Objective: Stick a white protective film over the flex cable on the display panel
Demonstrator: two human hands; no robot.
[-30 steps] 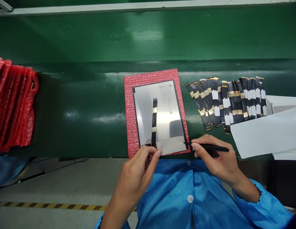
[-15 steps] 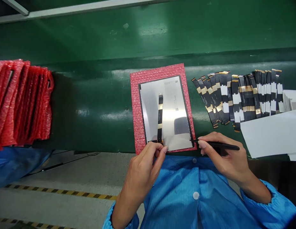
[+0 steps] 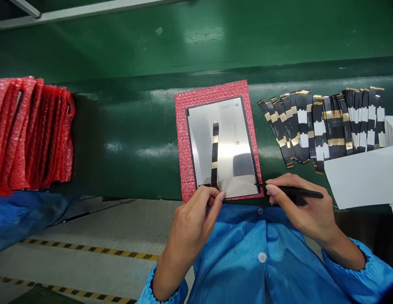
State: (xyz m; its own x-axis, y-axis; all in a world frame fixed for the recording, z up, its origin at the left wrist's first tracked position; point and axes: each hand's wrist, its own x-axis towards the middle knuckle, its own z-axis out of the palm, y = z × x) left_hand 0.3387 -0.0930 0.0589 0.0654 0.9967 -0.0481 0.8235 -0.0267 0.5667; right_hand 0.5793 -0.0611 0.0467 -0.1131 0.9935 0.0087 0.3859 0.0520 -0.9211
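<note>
Left hand (image 3: 196, 219) grip pinches film (image 3: 236, 185) — right hand (image 3: 302, 209) grips tweezers (image 3: 290, 191) | panel (image 3: 223, 145) corner hidden (by fingers)

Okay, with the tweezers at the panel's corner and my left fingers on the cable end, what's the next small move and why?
Probably press the flex cable end down with the left hand: its fingers already pinch there at the panel edge, and the right hand has the tweezers tip touching the corner.

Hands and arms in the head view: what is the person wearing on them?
Both the left hand and the right hand are bare, without gloves or rings. The arms wear bright blue, finely striped smock sleeves with gathered elastic cuffs; the matching smock front has white buttons.
</note>
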